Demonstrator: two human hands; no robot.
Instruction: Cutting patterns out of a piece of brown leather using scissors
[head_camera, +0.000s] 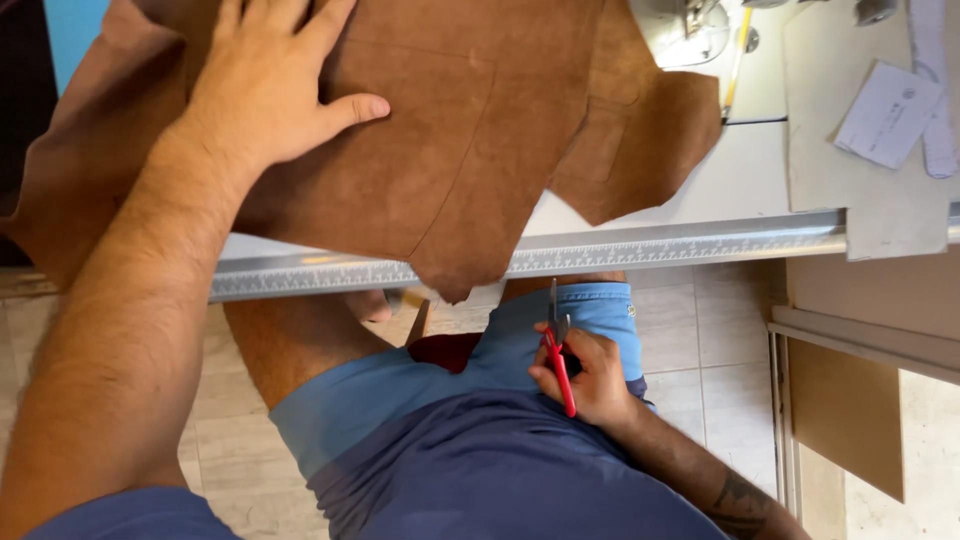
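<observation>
Setting: white worktable (740, 180) with a metal edge strip bearing ruler marks (680, 250), pale tiled floor (720, 330) below; the person is seated, blue shorts (470, 440) and bare knees showing under the table edge.

Item 1: brown suede hide (440, 150), spread flat on the table, one pointed flap hanging over the metal edge near the middle. Faint straight lines cross the surface; whether they are drawn marks or seams is hard to tell. No fresh cut along them is visible, so the cutting appears not yet begun on this piece.

Item 2: left hand (265, 85), palm down on the hide at upper left, fingers spread, thumb stretched out to the right, forearm running down to the lower left corner; it pins the suede to the table.

Item 3: right hand (590, 375), low over the lap, well apart from the hide, fingers curled around the red handles of the scissors (557, 345); blades point up toward the table edge, seemingly closed.

Sundry: white slip of paper (890, 115) on a grey card sheet (850, 150) at upper right; yellow pencil (738, 60); part of a sewing machine (685, 30)
</observation>
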